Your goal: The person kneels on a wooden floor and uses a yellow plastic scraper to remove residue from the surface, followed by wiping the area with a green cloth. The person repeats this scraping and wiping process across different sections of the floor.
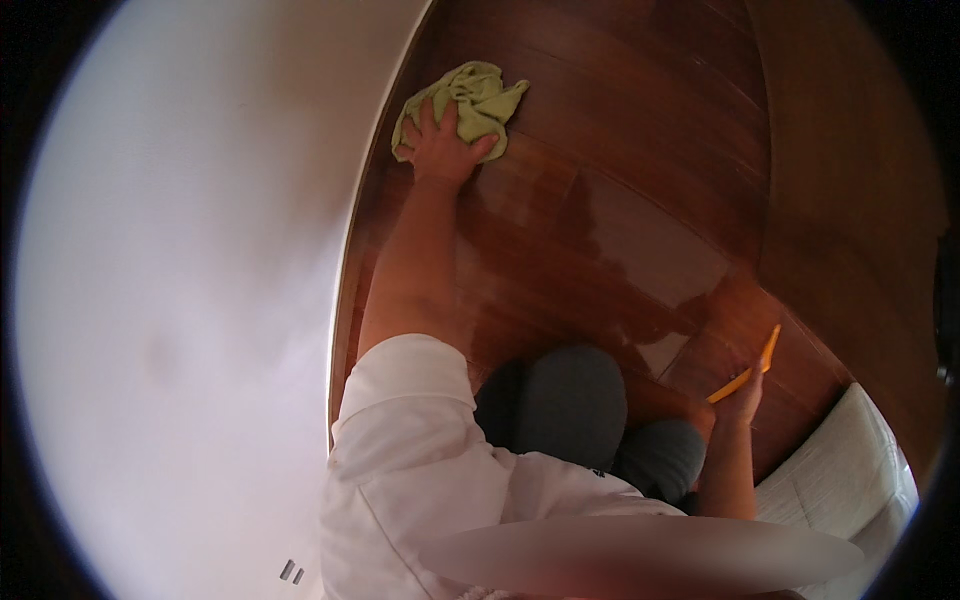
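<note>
My left hand (pixel 444 156) reaches far forward and presses a crumpled yellow-green cloth (pixel 480 94) against the dark reddish wooden floor (pixel 637 90). Its fingers are spread over the cloth, close beside the wall's foot. Lower on the right, my right hand (pixel 739 409) holds a thin orange object (pixel 769 346), slanted, with both ends sticking out past the hand. What the orange object is, I cannot tell. My fingers there are partly hidden behind it.
A white wall (pixel 172 247) runs along the left, with a baseboard at its foot. My grey-clad knees (pixel 577 397) are bent below me. Pale upholstered furniture (pixel 825 465) stands at lower right. A brown surface (pixel 847 172) borders the floor on the right. A shiny patch (pixel 645 232) lies mid-floor.
</note>
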